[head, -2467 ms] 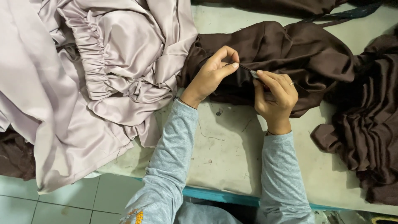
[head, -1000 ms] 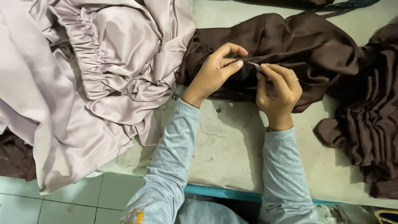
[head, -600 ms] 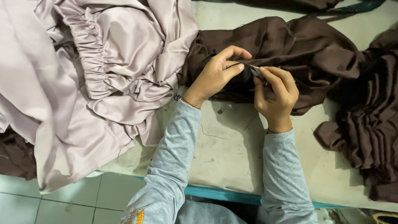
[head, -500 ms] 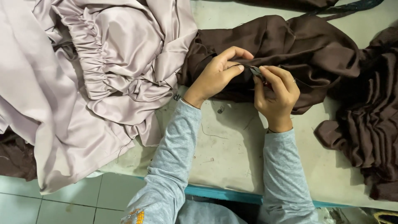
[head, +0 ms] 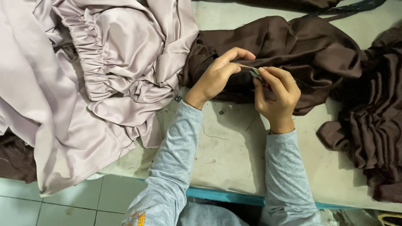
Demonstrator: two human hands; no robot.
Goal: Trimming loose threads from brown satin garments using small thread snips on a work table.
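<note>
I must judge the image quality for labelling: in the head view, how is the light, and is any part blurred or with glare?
Head view: soft, even light; the pale satin fabric shows gentle sheen, no hard glare. The dark brown fabric loses fold detail. Both hands, left and right, are sharp; the small metal tool between them is hard to make out.

Brown cloth [head: 293,46] lies soft with a dull satin sheen; the pale lilac cloth [head: 104,62] is glossier, gathered into ruffles. The small snips [head: 254,73] glint like metal. The worktop [head: 226,155] looks matt and scuffed.
</note>
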